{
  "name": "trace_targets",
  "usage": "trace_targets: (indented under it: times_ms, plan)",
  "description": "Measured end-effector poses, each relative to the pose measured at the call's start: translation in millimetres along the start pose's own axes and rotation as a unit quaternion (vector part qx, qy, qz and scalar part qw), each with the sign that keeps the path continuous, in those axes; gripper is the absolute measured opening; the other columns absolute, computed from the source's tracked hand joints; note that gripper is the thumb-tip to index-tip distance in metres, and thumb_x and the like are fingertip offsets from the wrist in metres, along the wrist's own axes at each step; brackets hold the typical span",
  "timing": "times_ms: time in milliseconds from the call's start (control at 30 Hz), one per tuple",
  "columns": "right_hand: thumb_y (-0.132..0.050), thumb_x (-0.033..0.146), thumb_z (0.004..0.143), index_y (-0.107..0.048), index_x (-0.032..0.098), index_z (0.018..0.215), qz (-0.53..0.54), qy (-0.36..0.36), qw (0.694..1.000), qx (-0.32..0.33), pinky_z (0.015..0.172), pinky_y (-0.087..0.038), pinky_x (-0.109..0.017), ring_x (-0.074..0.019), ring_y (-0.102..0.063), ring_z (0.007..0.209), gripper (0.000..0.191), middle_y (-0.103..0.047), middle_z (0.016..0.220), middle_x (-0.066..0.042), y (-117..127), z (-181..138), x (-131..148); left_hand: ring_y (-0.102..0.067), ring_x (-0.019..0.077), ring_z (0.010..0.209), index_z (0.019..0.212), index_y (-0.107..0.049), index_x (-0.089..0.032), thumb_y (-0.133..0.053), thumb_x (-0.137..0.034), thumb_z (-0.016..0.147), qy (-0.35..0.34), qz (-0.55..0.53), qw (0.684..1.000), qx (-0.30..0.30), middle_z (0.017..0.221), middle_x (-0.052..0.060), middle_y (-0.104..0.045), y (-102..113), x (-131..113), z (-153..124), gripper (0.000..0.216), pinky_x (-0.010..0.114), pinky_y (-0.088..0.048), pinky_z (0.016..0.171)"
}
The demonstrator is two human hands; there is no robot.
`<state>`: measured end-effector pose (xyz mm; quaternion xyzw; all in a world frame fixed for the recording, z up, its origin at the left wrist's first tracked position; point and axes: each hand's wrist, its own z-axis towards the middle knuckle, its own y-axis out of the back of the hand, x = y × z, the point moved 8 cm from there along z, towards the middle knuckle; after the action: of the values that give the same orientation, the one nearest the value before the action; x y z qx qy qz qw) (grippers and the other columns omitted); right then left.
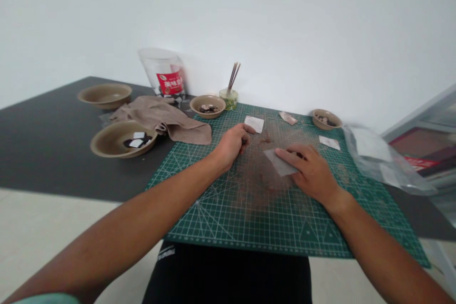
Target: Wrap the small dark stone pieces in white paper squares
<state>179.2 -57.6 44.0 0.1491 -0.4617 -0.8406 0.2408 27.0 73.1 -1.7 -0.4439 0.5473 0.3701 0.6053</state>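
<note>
My right hand (pixel 309 171) is closed on a thin greyish square of paper (pixel 281 162), with the thumb along its top and the fingers behind it. It hovers low over the dusty middle of a green cutting mat (pixel 213 218). To its left, my left hand (pixel 233 145) has its index finger reaching to the lower edge of a white paper square (pixel 254 124) on the mat. The other left fingers are curled in; whatever they hold is hidden. Brown dust (pixel 260 175) spreads over the mat between and below the hands.
Behind are a small bowl of dark pieces (pixel 208 107), a jar with thin sticks (pixel 228 99) and a clear tub (pixel 164 73). A brown cloth (pixel 160 116) lies between two larger bowls. Right are another bowl (pixel 326 119), a paper piece (pixel 329 142) and plastic bag (pixel 384 161).
</note>
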Motion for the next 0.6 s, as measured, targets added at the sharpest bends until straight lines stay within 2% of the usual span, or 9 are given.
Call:
trace_targets:
  times_ms: [67,167,267,367,433,500,600]
  plan:
    - [-0.052,0.008,0.087,-0.053,0.027,0.138,0.000,-0.006,1.000,-0.020,0.085,-0.048,-0.044,-0.0267,-0.054,0.098,0.055,-0.058,0.117,-0.011,3,0,2,-0.036,0.0101,0.045,0.090,-0.059,-0.015,-0.046,-0.016,0.062,0.004,0.018,1.000,-0.013,0.057,-0.004,-0.044,3,2,2,0.031,0.022,-0.025,0.044]
    - [-0.052,0.010,0.088,-0.055,0.027,0.135,0.033,-0.008,0.999,-0.006,0.087,-0.048,-0.045,-0.0270,-0.054,0.099,0.050,-0.059,0.117,-0.011,-1,2,8,-0.038,0.0098,0.046,0.095,-0.058,-0.015,-0.050,-0.015,0.067,0.006,0.052,0.998,-0.029,0.058,-0.005,-0.045,8,4,5,0.029,0.022,-0.028,0.046]
    - [-0.050,0.018,0.094,-0.057,0.026,0.130,0.104,-0.081,0.991,-0.015,0.090,-0.049,-0.045,-0.0260,-0.059,0.100,0.037,-0.064,0.111,-0.009,-2,10,-4,-0.044,0.0096,0.052,0.098,-0.062,-0.015,-0.061,-0.014,0.069,-0.008,0.089,0.996,-0.027,0.063,-0.004,-0.053,9,2,6,0.029,0.022,-0.033,0.052]
    - [-0.058,0.031,0.093,-0.054,0.024,0.129,0.170,-0.235,0.954,-0.081,0.089,-0.050,-0.045,-0.0263,-0.063,0.100,0.037,-0.066,0.115,-0.010,4,17,-40,-0.051,0.0101,0.059,0.093,-0.069,-0.014,-0.071,-0.019,0.071,-0.030,0.178,0.983,0.041,0.073,0.000,-0.064,-2,-2,3,0.023,0.022,-0.037,0.056]
    - [-0.062,0.034,0.090,-0.050,0.022,0.130,0.215,-0.295,0.927,-0.091,0.087,-0.051,-0.044,-0.0259,-0.064,0.097,0.043,-0.066,0.115,-0.010,0,28,-60,-0.054,0.0104,0.060,0.094,-0.071,-0.014,-0.071,-0.023,0.075,-0.030,0.198,0.974,0.107,0.079,0.002,-0.068,-15,-1,-2,0.021,0.022,-0.040,0.057]
    - [-0.061,0.032,0.089,-0.053,0.020,0.123,0.241,-0.306,0.919,-0.065,0.086,-0.051,-0.042,-0.0240,-0.065,0.094,0.037,-0.068,0.110,-0.009,-9,47,-71,-0.056,0.0105,0.060,0.099,-0.072,-0.013,-0.070,-0.024,0.078,-0.023,0.168,0.970,0.172,0.081,0.002,-0.070,-29,2,-7,0.023,0.022,-0.043,0.056]
    - [-0.061,0.033,0.087,-0.057,0.019,0.113,0.256,-0.300,0.919,0.016,0.078,-0.051,-0.036,-0.0208,-0.065,0.082,0.030,-0.070,0.097,-0.006,-36,84,-72,-0.059,0.0114,0.060,0.098,-0.074,-0.013,-0.069,-0.024,0.080,-0.019,0.141,0.957,0.254,0.075,0.002,-0.069,-46,6,-16,0.021,0.022,-0.047,0.057]
